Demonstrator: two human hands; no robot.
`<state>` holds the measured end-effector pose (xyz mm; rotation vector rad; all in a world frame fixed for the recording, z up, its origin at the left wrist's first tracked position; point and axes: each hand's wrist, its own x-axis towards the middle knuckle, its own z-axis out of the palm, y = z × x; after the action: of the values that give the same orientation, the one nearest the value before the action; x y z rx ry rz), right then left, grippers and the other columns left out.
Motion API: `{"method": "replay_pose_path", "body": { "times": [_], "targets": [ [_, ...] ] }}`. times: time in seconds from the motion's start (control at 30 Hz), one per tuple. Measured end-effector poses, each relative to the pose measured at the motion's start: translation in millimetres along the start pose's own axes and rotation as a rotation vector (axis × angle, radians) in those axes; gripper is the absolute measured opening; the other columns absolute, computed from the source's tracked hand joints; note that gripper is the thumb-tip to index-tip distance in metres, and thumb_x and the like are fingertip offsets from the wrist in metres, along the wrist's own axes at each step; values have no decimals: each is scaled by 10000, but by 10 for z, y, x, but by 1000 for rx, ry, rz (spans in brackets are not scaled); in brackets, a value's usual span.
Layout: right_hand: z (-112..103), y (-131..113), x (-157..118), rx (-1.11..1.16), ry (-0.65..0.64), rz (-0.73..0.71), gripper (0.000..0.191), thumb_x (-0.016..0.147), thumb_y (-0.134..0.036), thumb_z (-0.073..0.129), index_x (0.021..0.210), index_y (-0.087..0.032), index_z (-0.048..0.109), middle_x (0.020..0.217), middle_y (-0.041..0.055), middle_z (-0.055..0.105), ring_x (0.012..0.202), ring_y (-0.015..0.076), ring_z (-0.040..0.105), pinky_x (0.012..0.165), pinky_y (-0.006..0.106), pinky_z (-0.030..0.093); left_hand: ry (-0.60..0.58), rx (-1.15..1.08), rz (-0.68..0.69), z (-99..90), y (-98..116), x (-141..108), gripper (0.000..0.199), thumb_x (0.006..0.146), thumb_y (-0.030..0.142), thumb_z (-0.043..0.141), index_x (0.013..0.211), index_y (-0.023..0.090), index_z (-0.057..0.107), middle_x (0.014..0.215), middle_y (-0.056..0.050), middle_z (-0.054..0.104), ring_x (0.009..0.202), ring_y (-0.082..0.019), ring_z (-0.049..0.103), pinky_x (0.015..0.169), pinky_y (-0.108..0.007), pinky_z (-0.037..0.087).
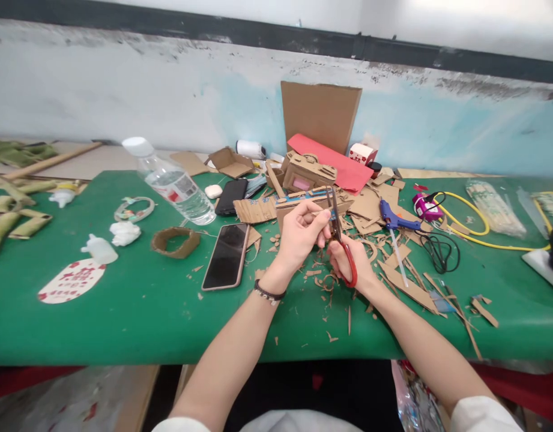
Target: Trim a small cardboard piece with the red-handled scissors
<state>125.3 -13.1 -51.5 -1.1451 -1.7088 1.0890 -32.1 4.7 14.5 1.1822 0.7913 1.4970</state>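
My right hand (348, 258) is closed round the red handles of a pair of scissors (350, 267), whose dark blades point up and away from me. Close by on the left, my left hand (303, 231) pinches something small beside the blades. It looks like a little piece of cardboard, mostly covered by the fingers. Behind both hands lies a strip of corrugated cardboard (257, 210) with blue print. Cardboard scraps (323, 282) are scattered on the green table below the hands. Further back stands a camera-shaped cardboard model (310, 173).
Left of my hands lie a phone (226, 257), a cardboard ring (175, 241) and a tilted water bottle (175, 186). A blue glue gun (395, 219), a black cable (441, 252) and a yellow cord (496, 245) are on the right. A cardboard sheet (320, 114) leans on the wall.
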Motion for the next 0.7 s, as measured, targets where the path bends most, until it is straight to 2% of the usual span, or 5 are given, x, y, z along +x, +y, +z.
{"method": "replay_pose_path", "body": {
  "times": [0.17, 0.3, 0.5, 0.6, 0.7],
  "targets": [
    [-17, -16, 18, 40, -8, -94, 579, 997, -795, 471, 1006, -226, 581, 649, -15, 610, 507, 141, 539, 514, 265, 443, -104, -9, -39, -21, -5, -14, 404, 880, 485, 833, 828, 177, 577, 555, 22, 680, 358, -58, 528, 375, -146, 392],
    [-48, -2, 27, -31, 25, -78, 541, 1014, -754, 489, 970, -225, 596, 587, -34, 530, 489, 131, 448, 495, 264, 372, -128, -38, -38, -40, -35, -10, 374, 909, 456, 811, 839, 174, 577, 569, 22, 685, 365, -56, 536, 386, -144, 405],
    [-79, 18, 38, -11, 67, -22, 581, 972, -796, 528, 938, -222, 613, 521, -43, 488, 433, 132, 426, 442, 270, 335, -108, -65, -73, -4, -66, -16, 374, 918, 473, 795, 888, 177, 568, 627, 21, 696, 392, -65, 565, 417, -160, 449],
    [-82, 13, 62, 86, 95, -35, 571, 982, -789, 515, 977, -227, 615, 556, -32, 549, 424, 143, 486, 443, 280, 402, -109, -102, -92, 39, -67, -29, 370, 914, 477, 798, 1010, 187, 589, 683, 21, 703, 427, -81, 594, 434, -181, 489],
    [-81, -26, 95, 194, 134, -79, 546, 981, -768, 544, 1009, -227, 608, 667, -1, 631, 504, 158, 566, 500, 292, 478, -115, -117, -82, 69, -63, -43, 414, 931, 484, 779, 1176, 209, 589, 728, 21, 704, 461, -104, 625, 434, -201, 503]
  ]
}}
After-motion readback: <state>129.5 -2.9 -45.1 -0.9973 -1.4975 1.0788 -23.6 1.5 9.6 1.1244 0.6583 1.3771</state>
